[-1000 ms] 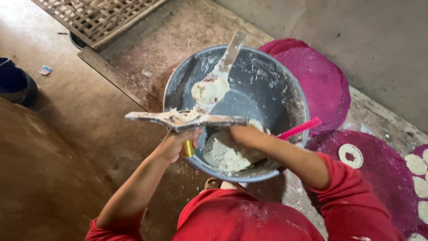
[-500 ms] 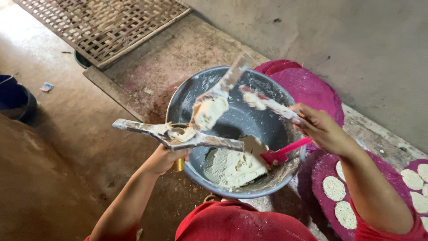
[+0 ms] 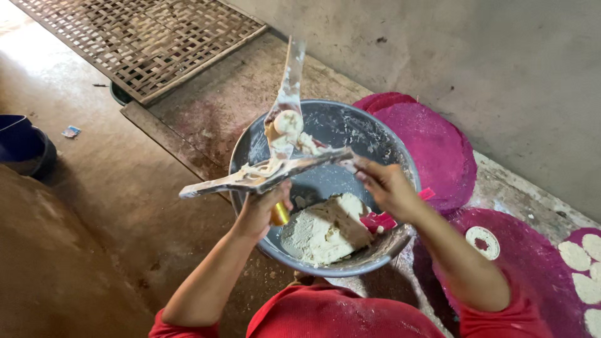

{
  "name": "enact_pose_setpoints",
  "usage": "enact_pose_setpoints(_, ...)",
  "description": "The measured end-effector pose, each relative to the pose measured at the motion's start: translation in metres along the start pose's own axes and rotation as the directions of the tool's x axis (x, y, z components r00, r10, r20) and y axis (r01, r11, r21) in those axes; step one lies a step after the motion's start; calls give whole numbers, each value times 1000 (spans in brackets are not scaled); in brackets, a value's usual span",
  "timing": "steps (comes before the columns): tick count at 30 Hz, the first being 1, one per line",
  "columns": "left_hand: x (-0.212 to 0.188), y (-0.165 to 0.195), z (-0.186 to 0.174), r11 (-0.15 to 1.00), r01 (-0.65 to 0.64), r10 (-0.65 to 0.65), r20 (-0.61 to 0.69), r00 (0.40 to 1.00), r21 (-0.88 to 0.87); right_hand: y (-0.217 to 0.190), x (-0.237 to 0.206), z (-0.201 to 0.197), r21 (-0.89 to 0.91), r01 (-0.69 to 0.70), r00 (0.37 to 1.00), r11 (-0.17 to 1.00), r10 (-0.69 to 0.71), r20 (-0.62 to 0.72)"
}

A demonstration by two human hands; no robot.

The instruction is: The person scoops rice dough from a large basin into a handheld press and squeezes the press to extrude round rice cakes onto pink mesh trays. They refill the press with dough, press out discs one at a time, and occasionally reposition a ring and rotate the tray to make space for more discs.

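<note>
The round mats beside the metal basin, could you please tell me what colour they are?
Magenta pink round mats, seen best in the head view, lying right of the grey metal basin.
</note>
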State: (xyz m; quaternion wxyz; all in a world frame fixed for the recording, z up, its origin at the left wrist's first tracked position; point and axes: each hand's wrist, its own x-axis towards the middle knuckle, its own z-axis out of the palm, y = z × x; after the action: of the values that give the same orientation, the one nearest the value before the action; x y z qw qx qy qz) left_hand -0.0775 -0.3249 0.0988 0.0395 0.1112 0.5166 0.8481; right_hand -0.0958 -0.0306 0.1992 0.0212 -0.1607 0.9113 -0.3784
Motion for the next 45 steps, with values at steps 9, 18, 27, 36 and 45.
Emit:
enact_pose_setpoints(9, 25, 6, 55, 991, 4, 5, -65, 998, 133, 15, -8, 66, 201, 173, 941, 964, -102, -322)
enact_pose_setpoints(18, 16, 13, 69, 959, 46, -57, 32, 998, 279, 43, 6, 86, 112, 258, 904, 960, -199, -378)
enact_pose_setpoints(27, 22, 64, 25, 390, -424, 579, 140, 803, 818, 75, -27, 41, 588, -152, 972, 794, 11, 236)
enact_pose_setpoints(36, 21, 55, 53, 43, -294, 572, 218, 791, 955, 67, -17, 86, 360, 187, 980, 914, -147, -136)
enact_pose_setpoints(45, 43, 8, -3, -66, -190, 589, 192, 785, 980, 36, -32, 47, 284, 100, 978, 954, -146, 148)
